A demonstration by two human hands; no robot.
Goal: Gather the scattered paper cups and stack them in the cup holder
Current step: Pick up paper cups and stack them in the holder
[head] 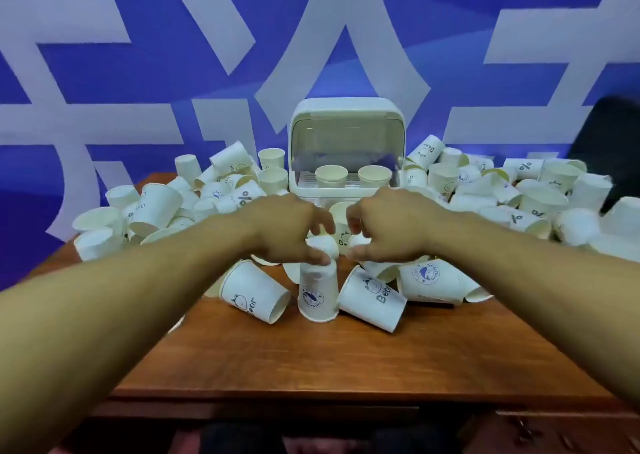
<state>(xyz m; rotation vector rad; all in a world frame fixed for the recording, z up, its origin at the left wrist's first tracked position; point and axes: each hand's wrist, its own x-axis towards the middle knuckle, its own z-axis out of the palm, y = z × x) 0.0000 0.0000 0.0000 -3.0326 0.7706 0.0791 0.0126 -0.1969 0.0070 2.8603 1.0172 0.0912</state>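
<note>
The white cup holder (346, 109) stands at the back middle of the table with its lid up. Two upright cups (331, 175) sit inside it. White paper cups lie scattered in heaps on the left (156, 208) and right (540, 197). My left hand (287, 232) curls its fingers and thumb round a small white cup (325, 245), just above an upside-down cup (318, 294). My right hand (394, 228) faces it, fingers and thumb curled round an upright "Bear" cup (341, 228) between the two hands.
Several printed cups lie on their sides in front of my hands, such as one on the left (254, 292) and one on the right (372, 298). The wooden table (346, 360) shows bare wood near its front edge. A dark chair (613, 149) stands at the far right.
</note>
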